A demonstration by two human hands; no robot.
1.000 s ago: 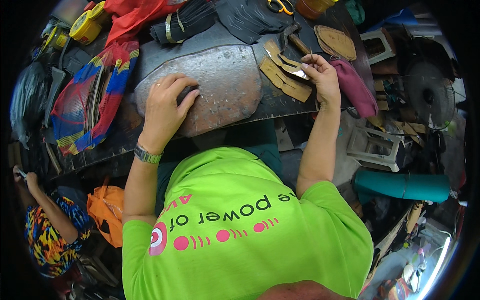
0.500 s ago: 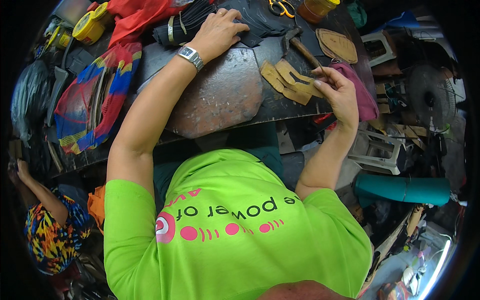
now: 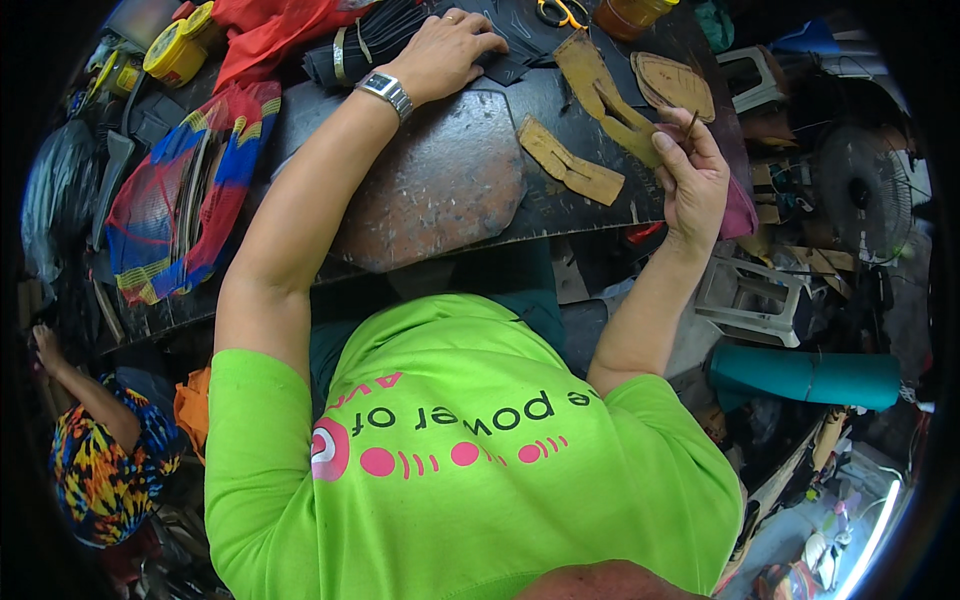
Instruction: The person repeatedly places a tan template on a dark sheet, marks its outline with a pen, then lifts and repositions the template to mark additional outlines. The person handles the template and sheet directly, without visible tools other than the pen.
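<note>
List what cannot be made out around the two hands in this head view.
- Whatever lies under the left hand on the black strips: covered by the palm.
- The thin tool in the right hand: too small to identify.
- The scissors and orange jar: cut off by the top edge.
- The workbench front: hidden by the green shirt.

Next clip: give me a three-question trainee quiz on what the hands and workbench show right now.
1. True or false: the left hand rests on the dark strips at the far side of the bench.
2. What does the right hand pinch in its fingers? A) scissors B) a thin tool C) a yellow tin
3. What lies on the bench between the two hands?

Key: 1 true; 2 B, the thin tool; 3 tan leather pieces.
</note>
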